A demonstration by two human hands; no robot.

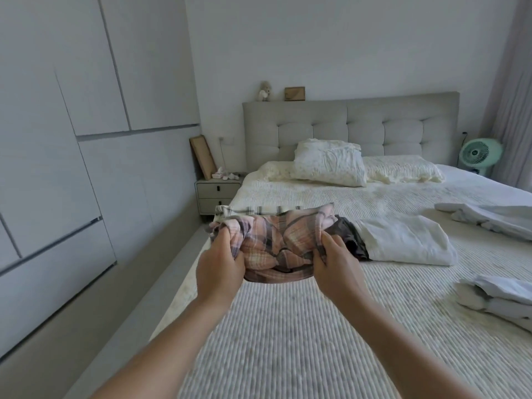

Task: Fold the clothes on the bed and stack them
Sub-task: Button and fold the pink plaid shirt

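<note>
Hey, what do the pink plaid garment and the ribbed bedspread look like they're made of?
Pink plaid garment: thin woven fabric, maybe cotton or flannel; matte, bunching softly where both hands grip it. Ribbed cream bedspread: thick textured textile, likely cotton; raised parallel cords, no sheen.

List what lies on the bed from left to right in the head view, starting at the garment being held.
Pink plaid crumpled garment, gripped by the left hand and right hand → dark grey bunched cloth → white folded fabric bundle → pale blue folded clothes at the right edge.
</note>
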